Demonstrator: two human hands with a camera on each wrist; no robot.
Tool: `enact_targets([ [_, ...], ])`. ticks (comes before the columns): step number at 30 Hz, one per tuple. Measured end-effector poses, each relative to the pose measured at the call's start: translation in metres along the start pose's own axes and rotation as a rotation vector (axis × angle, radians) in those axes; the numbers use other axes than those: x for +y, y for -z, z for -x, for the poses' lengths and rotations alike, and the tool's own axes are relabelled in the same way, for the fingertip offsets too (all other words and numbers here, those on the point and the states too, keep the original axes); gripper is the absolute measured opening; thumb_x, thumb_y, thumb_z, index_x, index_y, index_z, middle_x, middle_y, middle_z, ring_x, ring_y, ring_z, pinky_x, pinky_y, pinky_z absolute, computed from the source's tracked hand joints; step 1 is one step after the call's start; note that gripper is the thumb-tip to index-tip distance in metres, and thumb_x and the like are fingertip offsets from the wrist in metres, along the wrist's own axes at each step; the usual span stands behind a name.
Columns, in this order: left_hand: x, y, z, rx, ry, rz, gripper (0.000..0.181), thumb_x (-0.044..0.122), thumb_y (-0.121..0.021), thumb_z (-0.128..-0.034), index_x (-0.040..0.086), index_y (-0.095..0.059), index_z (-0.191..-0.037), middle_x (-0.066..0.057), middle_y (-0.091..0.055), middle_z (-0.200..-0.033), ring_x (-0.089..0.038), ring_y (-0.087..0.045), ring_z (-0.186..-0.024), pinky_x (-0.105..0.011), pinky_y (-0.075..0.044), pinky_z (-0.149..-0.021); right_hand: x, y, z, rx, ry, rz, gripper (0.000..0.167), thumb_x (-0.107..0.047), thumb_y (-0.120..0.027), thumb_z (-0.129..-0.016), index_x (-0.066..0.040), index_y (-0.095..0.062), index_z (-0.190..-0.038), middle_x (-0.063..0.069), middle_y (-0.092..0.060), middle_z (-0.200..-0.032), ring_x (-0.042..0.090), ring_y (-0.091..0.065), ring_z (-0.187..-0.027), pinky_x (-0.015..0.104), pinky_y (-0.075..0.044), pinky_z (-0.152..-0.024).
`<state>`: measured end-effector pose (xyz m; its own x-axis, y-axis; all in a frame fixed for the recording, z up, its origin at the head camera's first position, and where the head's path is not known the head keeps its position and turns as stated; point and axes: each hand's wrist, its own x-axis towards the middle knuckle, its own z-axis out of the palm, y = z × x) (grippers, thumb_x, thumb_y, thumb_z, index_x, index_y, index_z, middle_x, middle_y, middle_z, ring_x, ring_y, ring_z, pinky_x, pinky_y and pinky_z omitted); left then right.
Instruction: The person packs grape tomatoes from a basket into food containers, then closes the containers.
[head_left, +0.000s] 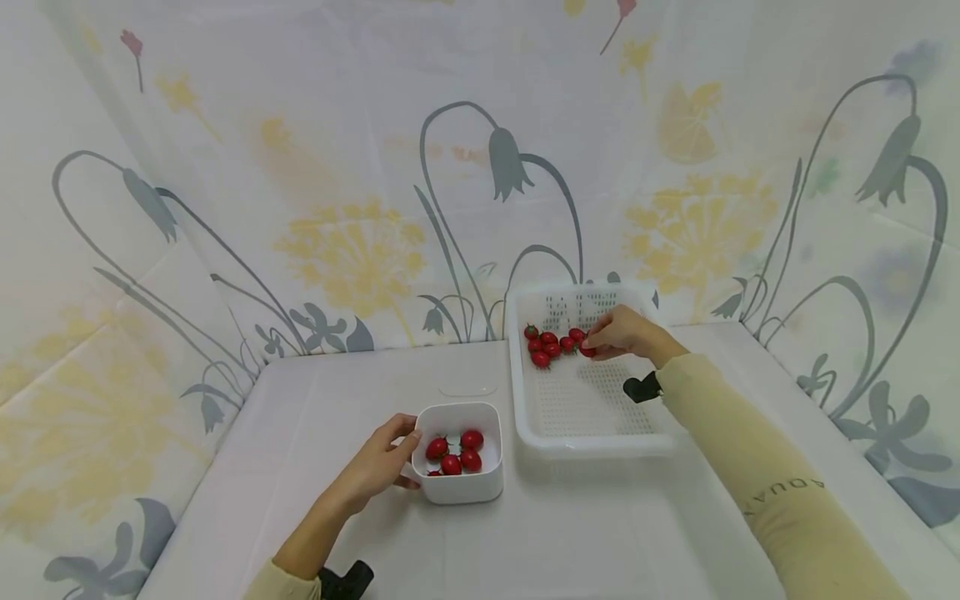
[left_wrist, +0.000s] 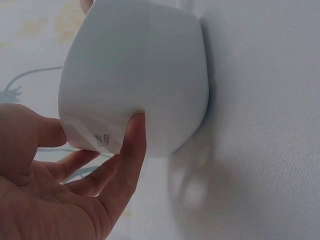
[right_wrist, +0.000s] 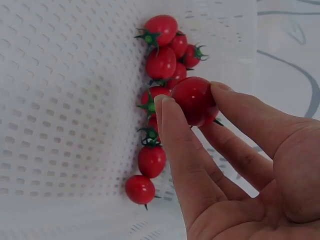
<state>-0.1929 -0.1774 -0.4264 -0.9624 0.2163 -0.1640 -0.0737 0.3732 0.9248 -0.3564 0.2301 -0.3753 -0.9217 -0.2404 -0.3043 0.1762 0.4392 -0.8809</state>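
Observation:
My left hand (head_left: pixel 382 461) holds the side of a small white square container (head_left: pixel 467 490), its digits spread over the rim and outer wall. Several red cherry tomatoes (head_left: pixel 471 461) lie in that container. In the left wrist view the fingers (left_wrist: pixel 131 145) touch the container's smooth wall (left_wrist: pixel 145 65), which has small dark print near the rim. Over the white perforated basket (head_left: pixel 528 408), my right hand (head_left: pixel 626 333) pinches one cherry tomato (right_wrist: pixel 192 100) between thumb and fingertips. Beneath and beside it, more cherry tomatoes (right_wrist: pixel 161 62) with green stems lie on the basket's bottom.
The basket stands right of the container, near the back edge of the white table (head_left: pixel 330 400). Behind the table hangs a flower-printed cloth (head_left: pixel 337 167). A black wrist device (head_left: pixel 347 581) sits at the left sleeve, another black device (head_left: pixel 642 387) at the right.

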Motion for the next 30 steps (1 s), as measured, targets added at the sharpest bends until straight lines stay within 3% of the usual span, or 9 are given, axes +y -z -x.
enact_targets([
  [8,0.001,0.002,0.0,-0.01,-0.003,-0.001,0.034,0.018,-0.05,-0.1084,0.003,-0.051,-0.139,-0.023,-0.05,-0.145,-0.032,-0.067,-0.102,-0.043,-0.064,-0.07,-0.004,-0.001,0.006,-0.042,0.029,-0.048,0.032,0.003,-0.067,-0.095,0.02,-0.057,-0.12,0.015,-0.075,-0.091,0.018,-0.075,-0.077,0.029,-0.063,-0.076],
  [15,0.0,0.002,0.0,-0.012,-0.001,0.0,0.034,0.018,-0.05,-0.1084,0.003,-0.05,-0.139,-0.023,-0.05,-0.145,-0.033,-0.067,-0.103,-0.043,-0.064,-0.07,-0.002,-0.003,0.007,-0.069,0.034,-0.073,0.033,0.004,-0.064,-0.097,0.021,-0.055,-0.123,0.016,-0.075,-0.095,0.019,-0.075,-0.08,0.035,-0.061,-0.087],
  [30,0.002,0.002,0.0,-0.005,0.005,0.002,0.033,0.016,-0.05,-0.1082,0.003,-0.051,-0.138,-0.024,-0.05,-0.145,-0.032,-0.067,-0.1,-0.042,-0.064,-0.069,-0.011,-0.007,0.024,-0.124,0.07,-0.085,0.035,0.002,-0.062,-0.099,0.022,-0.053,-0.125,0.014,-0.071,-0.098,0.016,-0.074,-0.084,0.033,-0.06,-0.088],
])
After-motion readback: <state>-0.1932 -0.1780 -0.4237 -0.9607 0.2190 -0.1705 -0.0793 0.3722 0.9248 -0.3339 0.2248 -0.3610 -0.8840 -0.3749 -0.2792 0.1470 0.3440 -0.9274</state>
